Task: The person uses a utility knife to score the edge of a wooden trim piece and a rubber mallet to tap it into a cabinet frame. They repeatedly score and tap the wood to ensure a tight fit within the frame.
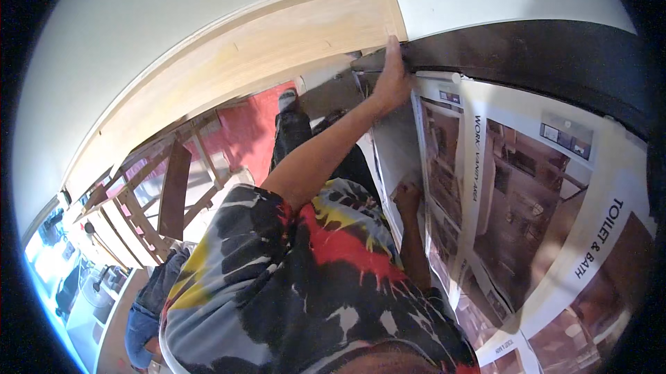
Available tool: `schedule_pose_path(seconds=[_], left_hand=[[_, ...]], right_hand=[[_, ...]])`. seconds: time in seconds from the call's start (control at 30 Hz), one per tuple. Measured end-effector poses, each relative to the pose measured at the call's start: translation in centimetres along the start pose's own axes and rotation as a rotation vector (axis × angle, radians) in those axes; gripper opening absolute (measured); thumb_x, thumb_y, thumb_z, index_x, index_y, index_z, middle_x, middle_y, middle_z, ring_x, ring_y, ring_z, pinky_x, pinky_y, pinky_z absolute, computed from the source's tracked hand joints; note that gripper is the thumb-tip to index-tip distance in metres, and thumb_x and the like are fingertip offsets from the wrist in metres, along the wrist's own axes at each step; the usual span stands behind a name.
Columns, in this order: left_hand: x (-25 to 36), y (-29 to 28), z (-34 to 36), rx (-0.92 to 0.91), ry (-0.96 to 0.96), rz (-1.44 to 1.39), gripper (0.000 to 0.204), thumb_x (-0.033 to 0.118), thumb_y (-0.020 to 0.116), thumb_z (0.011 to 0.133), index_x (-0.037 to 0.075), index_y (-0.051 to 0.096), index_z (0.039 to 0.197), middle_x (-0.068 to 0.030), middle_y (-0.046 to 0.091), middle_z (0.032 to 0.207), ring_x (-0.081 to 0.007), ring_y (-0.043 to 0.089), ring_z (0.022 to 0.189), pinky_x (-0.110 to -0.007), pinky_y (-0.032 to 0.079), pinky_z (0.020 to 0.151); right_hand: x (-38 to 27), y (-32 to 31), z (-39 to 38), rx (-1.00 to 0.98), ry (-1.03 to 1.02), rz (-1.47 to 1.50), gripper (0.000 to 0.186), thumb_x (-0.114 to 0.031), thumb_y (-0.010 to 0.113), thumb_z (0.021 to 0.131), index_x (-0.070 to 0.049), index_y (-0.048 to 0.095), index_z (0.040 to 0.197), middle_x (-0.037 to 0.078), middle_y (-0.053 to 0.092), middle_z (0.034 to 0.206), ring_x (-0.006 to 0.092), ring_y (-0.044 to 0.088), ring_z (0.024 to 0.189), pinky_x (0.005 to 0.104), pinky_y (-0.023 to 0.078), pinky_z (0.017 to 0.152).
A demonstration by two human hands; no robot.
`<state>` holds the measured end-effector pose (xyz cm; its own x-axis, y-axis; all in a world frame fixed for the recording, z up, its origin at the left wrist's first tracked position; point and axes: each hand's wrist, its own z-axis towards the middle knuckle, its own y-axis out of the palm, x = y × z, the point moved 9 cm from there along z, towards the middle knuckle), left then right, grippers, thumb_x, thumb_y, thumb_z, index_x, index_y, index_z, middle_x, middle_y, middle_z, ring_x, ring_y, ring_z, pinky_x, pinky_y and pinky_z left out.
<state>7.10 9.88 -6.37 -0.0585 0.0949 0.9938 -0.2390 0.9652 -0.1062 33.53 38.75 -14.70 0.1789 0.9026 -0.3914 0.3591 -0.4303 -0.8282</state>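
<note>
My left hand [394, 76] reaches up with fingers stretched out at the junction of a pale wooden board [236, 45] and a long dark panel [520, 51]. My right hand [406, 197] is lower, its fingers curled at a narrow grey strip along the side of large printed sheets [527, 194] showing interior pictures; what it holds, if anything, is hidden. The sheets stand just under the dark panel, along my right side. The wooden board runs beneath a white wall [159, 6]. My legs and patterned shirt fill the middle of the view.
A wooden frame with loose boards [173, 194] stands at the left over red flooring [260, 131]. Behind it are a bright counter area with a white bucket [97, 294]. Another person [142, 332] in blue bends at the lower left, partly hidden by my body.
</note>
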Motion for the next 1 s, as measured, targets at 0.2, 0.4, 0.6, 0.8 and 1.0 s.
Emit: schedule_pose_path(seconds=[0.2,0.4,0.6,0.8,1.0], left_hand=[[-0.3,-0.6,-1.7,-0.098,0.017,0.002,0.065,0.002,0.045,0.088,-0.006,0.022,0.148,-0.0325,0.030,0.149,-0.0433,0.030,0.140,-0.044,0.027,0.116],[-2.0,-3.4,-11.7,-0.563,-0.007,0.313,0.024,0.018,0.051,0.092,0.007,0.062,0.110,-0.0257,0.065,0.101,-0.0464,0.062,0.096,-0.053,0.049,0.084],[-21.3,-12.4,-30.4,-0.621,0.023,0.618,0.024,0.023,0.057,0.088,0.003,0.065,0.098,-0.0243,0.067,0.094,-0.0433,0.064,0.092,-0.052,0.050,0.080],[-18.0,-28.0,-40.4,-0.185,-0.518,0.447,0.027,0.026,0.064,0.083,0.001,0.073,0.083,-0.0212,0.070,0.082,-0.0356,0.070,0.081,-0.045,0.053,0.078],[-25.2,-35.9,-51.9,0.274,-0.794,0.316,0.023,0.021,0.071,0.084,-0.001,0.074,0.089,-0.0106,0.072,0.076,-0.0154,0.065,0.066,-0.032,0.051,0.062]], right_hand=[[-0.1,0.4,-0.7,-0.024,-0.149,-0.104,0.030,-0.023,0.056,0.088,0.005,0.061,0.081,0.027,0.062,0.080,0.0447,0.062,0.076,0.0507,0.047,0.072],[1.3,2.0,-1.1,-0.074,0.036,-0.165,0.030,-0.025,0.056,0.089,0.005,0.061,0.090,0.026,0.064,0.084,0.0428,0.064,0.079,0.0508,0.049,0.073],[-8.7,0.7,-2.0,-0.084,-0.170,-0.169,0.027,-0.023,0.058,0.091,0.003,0.062,0.092,0.024,0.066,0.089,0.0371,0.067,0.083,0.0471,0.050,0.074],[-15.3,4.6,-1.5,-0.121,-0.127,0.127,0.024,-0.020,0.063,0.090,0.003,0.063,0.095,0.021,0.067,0.083,0.0315,0.067,0.075,0.0426,0.051,0.068],[-18.9,11.1,-0.7,-0.242,-0.165,0.265,0.017,-0.015,0.062,0.092,0.002,0.063,0.093,0.013,0.068,0.080,0.0184,0.065,0.066,0.0354,0.051,0.060]])
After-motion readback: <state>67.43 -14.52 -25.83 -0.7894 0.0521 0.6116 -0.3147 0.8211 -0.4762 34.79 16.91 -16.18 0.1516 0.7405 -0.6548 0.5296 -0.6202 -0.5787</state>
